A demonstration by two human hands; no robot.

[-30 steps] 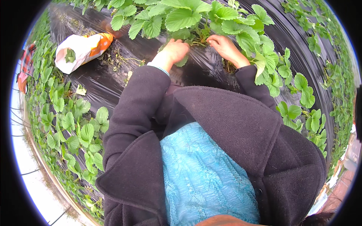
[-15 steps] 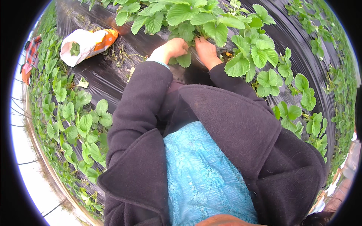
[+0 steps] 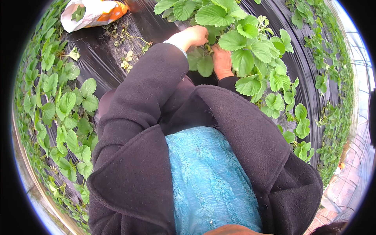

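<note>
In the head view, glossy, creased black plastic (image 3: 84, 49) covers the ground between leafy rows; thin curved bars (image 3: 358, 51) stand beyond, far right. The plant (image 3: 243, 58), its broad leaves toothed and ribbed, grows toward the plastic's far edge. The left hand (image 3: 194, 36) has its fingers curled in at the stems; the right hand (image 3: 222, 62) reaches under the leaves. Foliage probably hides both fingertips, so I cannot tell how closed either grip is or what it has. A crumpled white-and-orange bag (image 3: 88, 17) lies by the plastic's left edge.
</note>
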